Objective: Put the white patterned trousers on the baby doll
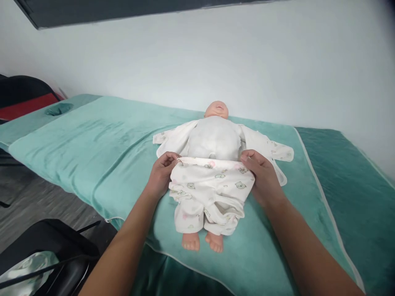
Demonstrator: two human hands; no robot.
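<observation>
A baby doll [217, 109] lies on its back, head toward the wall and bare feet [190, 241] toward me. Its white printed baby pants [210, 181] cover the legs, with the waistband drawn up to the lower belly. My left hand [163, 172] pinches the waistband's left corner. At the right corner my right hand [261, 172] grips the same band between thumb and fingers. A white jacket [175, 137] lies spread open under the doll, its sleeves out to both sides. The doll's torso [214, 137] looks plain white.
A light green sheet [123, 139] covers the long bed, with darker green cloth [348, 172] at the right. A white wall [197, 61] stands behind. At the lower left is a black chair [52, 238] with cloth on it; a red and black chair [27, 102] is further back.
</observation>
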